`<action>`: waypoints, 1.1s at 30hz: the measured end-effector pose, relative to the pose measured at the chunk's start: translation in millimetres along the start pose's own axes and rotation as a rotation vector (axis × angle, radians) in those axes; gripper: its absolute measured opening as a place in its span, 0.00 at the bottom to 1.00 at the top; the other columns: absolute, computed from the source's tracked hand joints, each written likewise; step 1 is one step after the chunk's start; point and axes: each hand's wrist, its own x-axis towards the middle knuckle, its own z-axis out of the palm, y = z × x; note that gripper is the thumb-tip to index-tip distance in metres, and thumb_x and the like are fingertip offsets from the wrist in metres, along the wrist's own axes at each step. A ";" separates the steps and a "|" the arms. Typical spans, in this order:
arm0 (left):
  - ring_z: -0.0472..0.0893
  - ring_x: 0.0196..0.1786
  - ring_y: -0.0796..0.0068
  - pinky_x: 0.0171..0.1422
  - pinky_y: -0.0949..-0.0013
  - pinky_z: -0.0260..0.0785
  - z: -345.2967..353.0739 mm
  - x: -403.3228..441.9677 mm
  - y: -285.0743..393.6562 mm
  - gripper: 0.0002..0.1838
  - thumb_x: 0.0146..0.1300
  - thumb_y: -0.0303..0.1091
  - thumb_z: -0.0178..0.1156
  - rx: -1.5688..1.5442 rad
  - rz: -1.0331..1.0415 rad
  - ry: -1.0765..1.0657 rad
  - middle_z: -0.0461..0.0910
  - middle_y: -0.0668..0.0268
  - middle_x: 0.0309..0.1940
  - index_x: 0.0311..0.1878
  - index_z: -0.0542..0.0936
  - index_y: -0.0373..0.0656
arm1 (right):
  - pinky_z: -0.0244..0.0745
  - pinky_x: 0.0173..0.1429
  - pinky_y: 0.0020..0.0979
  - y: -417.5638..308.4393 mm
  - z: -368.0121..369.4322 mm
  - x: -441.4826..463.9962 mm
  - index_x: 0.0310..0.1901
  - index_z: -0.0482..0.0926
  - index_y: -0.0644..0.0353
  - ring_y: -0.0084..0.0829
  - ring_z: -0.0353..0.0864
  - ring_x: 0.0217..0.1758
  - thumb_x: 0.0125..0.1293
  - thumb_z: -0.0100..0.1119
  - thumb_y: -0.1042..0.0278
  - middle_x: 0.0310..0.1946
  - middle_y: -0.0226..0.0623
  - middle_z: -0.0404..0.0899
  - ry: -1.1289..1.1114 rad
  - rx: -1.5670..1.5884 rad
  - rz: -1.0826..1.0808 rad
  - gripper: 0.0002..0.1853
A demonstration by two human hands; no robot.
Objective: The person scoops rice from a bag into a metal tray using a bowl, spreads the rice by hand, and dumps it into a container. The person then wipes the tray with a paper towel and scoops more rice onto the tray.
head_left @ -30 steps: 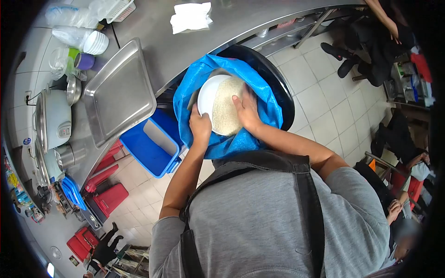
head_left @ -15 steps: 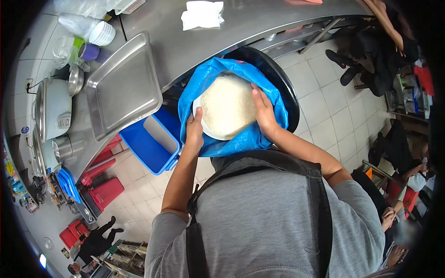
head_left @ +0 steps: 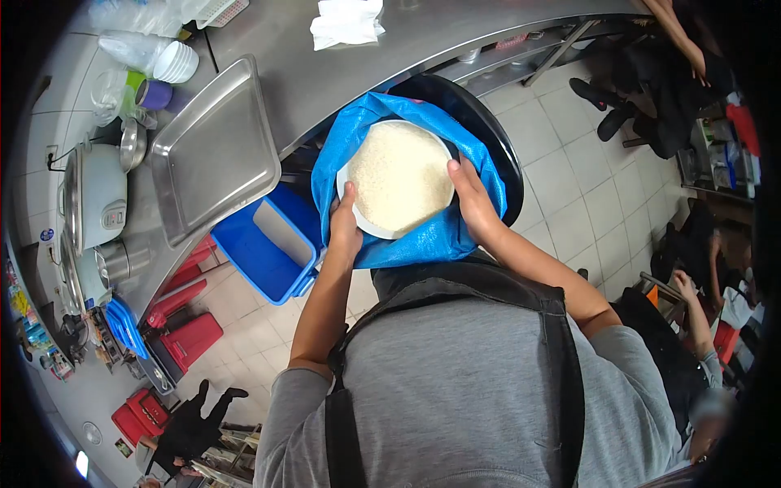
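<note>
A round white bowl (head_left: 377, 231) full of white rice grains (head_left: 400, 175) sits in the mouth of an open blue woven sack (head_left: 427, 247). My left hand (head_left: 345, 228) grips the bowl's left side, thumb up along the rim and the other fingers mostly hidden below. On the opposite side my right hand (head_left: 475, 202) holds the bowl, its thumb at the rim and its fingers around the outside. The sack's folds surround the bowl, and whatever lies under it is hidden.
Behind the sack is a black round container (head_left: 508, 154). A steel counter (head_left: 325, 81) carries a metal tray (head_left: 215, 150), white tissues (head_left: 347, 23) and a rice cooker (head_left: 102, 195). Left of the sack stands a blue bin (head_left: 264, 252). Other people (head_left: 651, 98) are at the right and lower left.
My right hand has shifted from lying along the rice's edge to gripping the bowl's outside, thumb at the rim. More of the rim shows, and the bowl sits slightly higher in view.
</note>
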 end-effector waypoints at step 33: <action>0.82 0.56 0.65 0.61 0.63 0.75 21.3 -83.9 80.2 0.29 0.74 0.48 0.54 0.088 0.043 -0.121 0.79 0.54 0.58 0.66 0.69 0.33 | 0.79 0.50 0.29 -126.5 -69.9 -25.6 0.47 0.82 0.62 0.28 0.83 0.42 0.64 0.57 0.82 0.36 0.38 0.84 -0.132 -0.433 -0.455 0.12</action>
